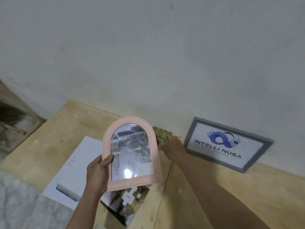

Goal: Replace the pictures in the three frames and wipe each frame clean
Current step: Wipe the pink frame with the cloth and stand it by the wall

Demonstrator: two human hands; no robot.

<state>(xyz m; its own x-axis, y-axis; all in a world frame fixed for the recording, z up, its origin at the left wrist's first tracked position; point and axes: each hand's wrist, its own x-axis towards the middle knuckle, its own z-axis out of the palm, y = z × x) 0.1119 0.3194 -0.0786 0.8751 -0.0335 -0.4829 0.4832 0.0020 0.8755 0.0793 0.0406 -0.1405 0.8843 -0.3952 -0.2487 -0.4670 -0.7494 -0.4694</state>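
My left hand (97,172) grips the left edge of a pink arched frame (132,152) and holds it up above the wooden table (247,187). A picture shows behind its glass, with a glare spot near the bottom. Behind the frame, my right hand (171,144) reaches to a green cloth (160,134) lying by the wall and rests on it; the fingers are blurred. A grey frame (227,144) with a blue logo picture leans against the wall at the right. A loose dark picture (125,205) lies on the table under the pink frame.
A white sheet or box (72,172) lies on the table to the left of the loose picture. A pale wall (148,55) rises right behind the table. At the far left a wooden-edged opening (14,126) sits lower down.
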